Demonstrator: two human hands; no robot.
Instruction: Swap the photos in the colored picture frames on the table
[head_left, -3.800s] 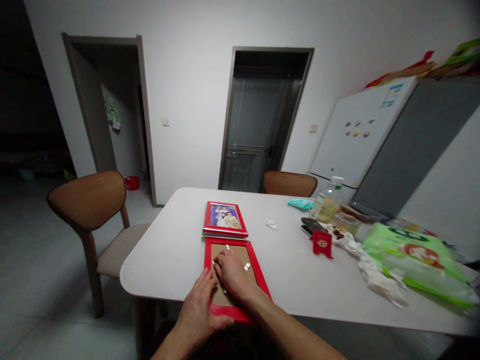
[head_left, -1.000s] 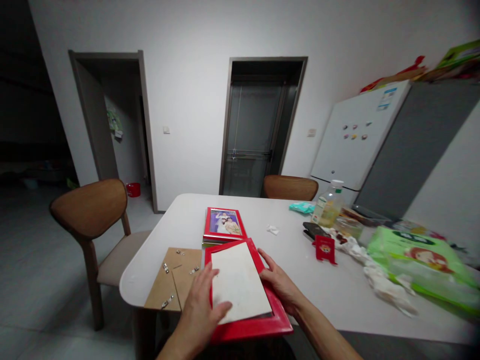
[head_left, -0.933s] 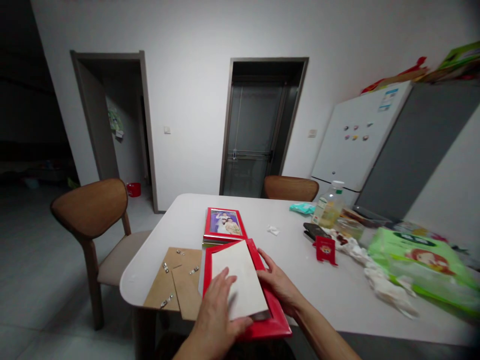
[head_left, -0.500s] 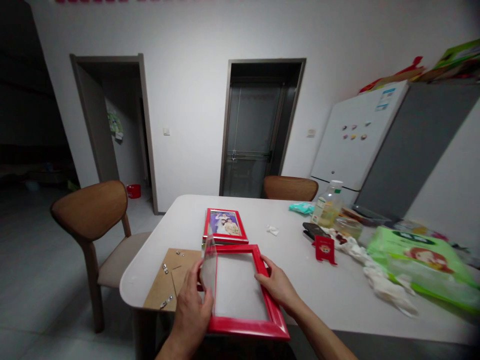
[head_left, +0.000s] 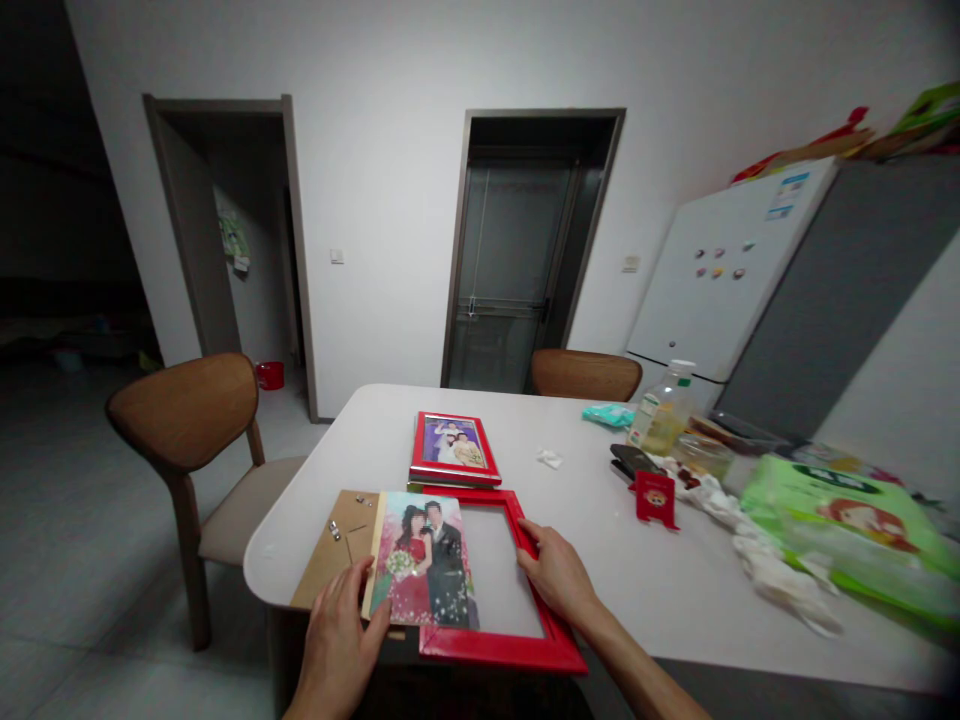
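My left hand (head_left: 341, 620) grips the lower left edge of a photo print (head_left: 427, 560), which shows a couple in a red dress and a dark suit. The print lies face up across the left part of a red picture frame (head_left: 510, 652), leaving the right of its opening uncovered. On the frame's right bar, my right hand (head_left: 556, 572) is closed, thumb on top. A brown backing board (head_left: 324, 560) with metal clips lies at the left, partly beneath the print and my left hand. Just beyond, a second red frame (head_left: 489, 460) holds a picture of people.
A crumpled tissue (head_left: 550, 459) lies right of the second frame. Farther right are a phone (head_left: 634, 460), a small red stand (head_left: 656, 500), a bottle (head_left: 660, 415), more tissues (head_left: 780, 575) and a green tissue pack (head_left: 847, 520). A chair (head_left: 187, 420) stands at the left.
The sheet in my left hand has swung down from standing on edge to lying flat, its picture now showing. My left hand has shifted left; my right hand has stayed on the frame.
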